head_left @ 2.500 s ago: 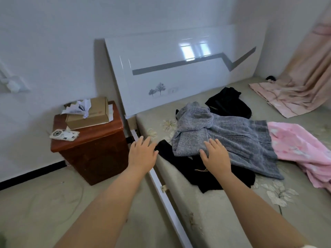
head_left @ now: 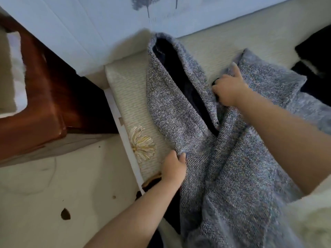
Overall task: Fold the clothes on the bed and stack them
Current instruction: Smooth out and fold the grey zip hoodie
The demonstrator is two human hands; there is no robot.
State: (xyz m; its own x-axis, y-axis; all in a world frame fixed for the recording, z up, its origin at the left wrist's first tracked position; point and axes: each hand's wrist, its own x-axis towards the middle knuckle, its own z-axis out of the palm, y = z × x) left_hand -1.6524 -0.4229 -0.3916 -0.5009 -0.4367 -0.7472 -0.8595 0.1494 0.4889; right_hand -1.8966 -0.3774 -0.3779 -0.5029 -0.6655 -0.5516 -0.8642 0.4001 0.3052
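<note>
A grey tweed jacket [head_left: 180, 111] with a dark lining lies spread on the cream mattress [head_left: 129, 90], its collar toward the headboard. My left hand [head_left: 174, 168] pinches the jacket's left edge near the bed's side. My right hand [head_left: 228, 88] grips the fabric at the jacket's front opening, index finger pointing up. A black garment [head_left: 172, 210] lies partly hidden under the jacket at the bed's edge. More black clothing [head_left: 315, 58] sits at the far right.
A brown wooden bedside cabinet [head_left: 46, 108] stands left of the bed, close to the white headboard [head_left: 111, 24]. The white bed frame rail [head_left: 123, 136] runs along the mattress side. Beige floor [head_left: 53, 203] with dark spots lies below.
I have leaned in close over the bed. Both hands, which hovered open above the clothes, now hold the grey jacket, and it has been pulled toward the headboard corner and spread out.
</note>
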